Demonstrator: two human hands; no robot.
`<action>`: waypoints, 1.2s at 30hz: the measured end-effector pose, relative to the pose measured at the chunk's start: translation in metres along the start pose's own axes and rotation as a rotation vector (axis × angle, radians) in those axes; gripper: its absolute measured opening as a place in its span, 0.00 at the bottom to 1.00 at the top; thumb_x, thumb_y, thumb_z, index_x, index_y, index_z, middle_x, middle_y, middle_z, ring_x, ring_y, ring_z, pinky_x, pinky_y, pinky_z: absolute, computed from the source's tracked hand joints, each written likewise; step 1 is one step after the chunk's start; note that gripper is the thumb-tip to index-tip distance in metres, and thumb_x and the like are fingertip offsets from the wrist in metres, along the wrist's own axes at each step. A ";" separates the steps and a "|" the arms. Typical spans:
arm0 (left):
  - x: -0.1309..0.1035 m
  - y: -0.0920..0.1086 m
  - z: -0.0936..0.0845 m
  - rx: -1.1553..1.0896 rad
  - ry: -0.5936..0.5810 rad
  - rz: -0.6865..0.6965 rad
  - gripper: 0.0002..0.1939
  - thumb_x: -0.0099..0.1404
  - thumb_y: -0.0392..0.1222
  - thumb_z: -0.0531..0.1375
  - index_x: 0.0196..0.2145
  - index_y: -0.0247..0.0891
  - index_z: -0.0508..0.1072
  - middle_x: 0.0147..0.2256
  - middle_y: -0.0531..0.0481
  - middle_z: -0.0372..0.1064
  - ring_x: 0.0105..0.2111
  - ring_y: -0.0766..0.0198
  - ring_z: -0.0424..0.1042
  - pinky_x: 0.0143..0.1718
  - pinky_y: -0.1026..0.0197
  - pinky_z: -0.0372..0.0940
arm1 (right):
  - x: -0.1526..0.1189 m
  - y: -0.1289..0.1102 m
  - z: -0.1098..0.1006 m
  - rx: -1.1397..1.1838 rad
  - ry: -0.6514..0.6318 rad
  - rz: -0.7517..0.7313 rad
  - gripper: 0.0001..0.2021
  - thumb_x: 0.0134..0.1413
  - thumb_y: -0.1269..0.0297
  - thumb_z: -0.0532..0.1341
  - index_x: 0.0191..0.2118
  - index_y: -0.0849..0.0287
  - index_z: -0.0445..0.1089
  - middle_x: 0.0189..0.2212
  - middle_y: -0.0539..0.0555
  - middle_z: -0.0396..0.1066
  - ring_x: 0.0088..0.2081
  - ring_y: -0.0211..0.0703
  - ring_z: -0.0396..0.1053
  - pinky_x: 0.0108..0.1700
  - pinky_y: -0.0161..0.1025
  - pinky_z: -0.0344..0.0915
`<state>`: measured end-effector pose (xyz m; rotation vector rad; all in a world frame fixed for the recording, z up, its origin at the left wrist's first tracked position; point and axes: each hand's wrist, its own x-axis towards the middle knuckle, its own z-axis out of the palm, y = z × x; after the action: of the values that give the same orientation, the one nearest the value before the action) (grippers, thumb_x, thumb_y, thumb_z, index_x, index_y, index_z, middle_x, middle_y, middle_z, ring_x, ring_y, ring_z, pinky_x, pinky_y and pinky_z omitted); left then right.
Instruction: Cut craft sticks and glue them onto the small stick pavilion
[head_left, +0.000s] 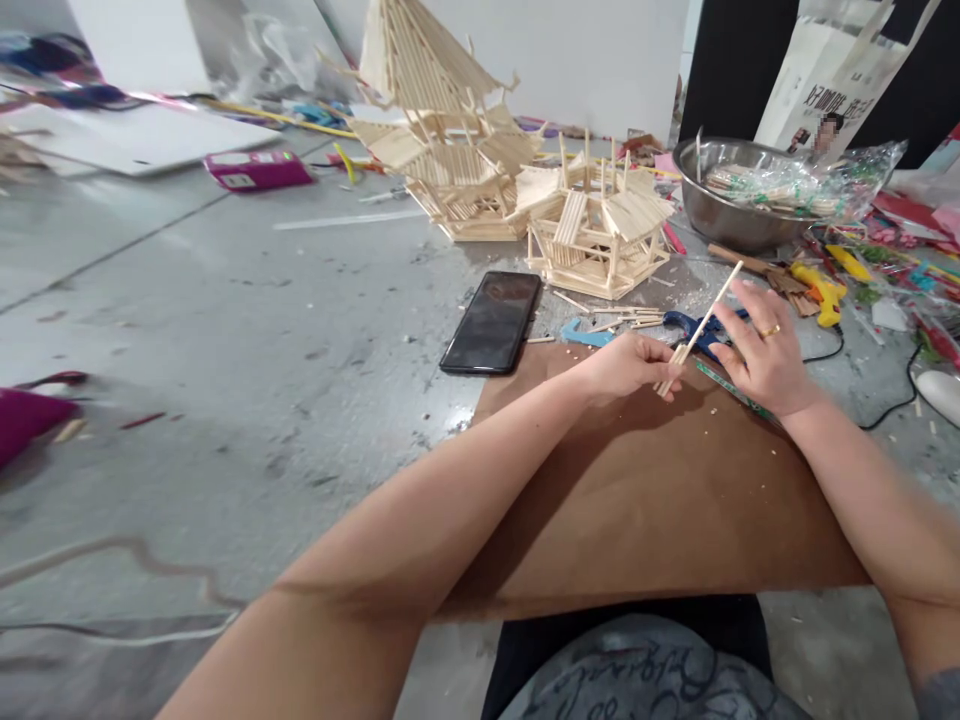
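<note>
My left hand (637,365) is closed in a pinch over the brown board, holding several short cut wooden sticks (664,386) and one longer chopstick (715,303) that slants up to the right. My right hand (765,350) is beside the chopstick's upper end, fingers spread and thumb apart; whether a fingertip touches the wood I cannot tell. Just beyond the hands lie blue-handled pliers (681,322), partly hidden, and a green-printed wrapper (724,380). Loose cut sticks (626,318) and a light-blue tool (586,334) lie to their left.
Two stick-built pavilion models, a tall one (450,150) and a lower one (600,230), stand behind a black phone (492,322). A steel bowl (731,225) holds wrapped chopsticks. Right of the board (660,500) are a yellow glue gun (823,292) and its cord.
</note>
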<state>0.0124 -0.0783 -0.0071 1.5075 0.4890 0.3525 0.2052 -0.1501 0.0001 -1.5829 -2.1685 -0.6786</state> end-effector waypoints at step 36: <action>0.000 0.003 0.002 0.156 -0.087 -0.076 0.07 0.54 0.38 0.59 0.22 0.30 0.70 0.20 0.53 0.68 0.19 0.73 0.67 0.24 0.69 0.62 | 0.003 -0.012 -0.005 0.017 -0.040 -0.184 0.15 0.56 0.57 0.50 0.27 0.58 0.67 0.27 0.52 0.68 0.34 0.43 0.57 0.39 0.42 0.48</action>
<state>0.0138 -0.0804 -0.0041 1.6426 0.5124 0.1916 0.1924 -0.1535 0.0041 -1.4114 -2.3638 -0.6856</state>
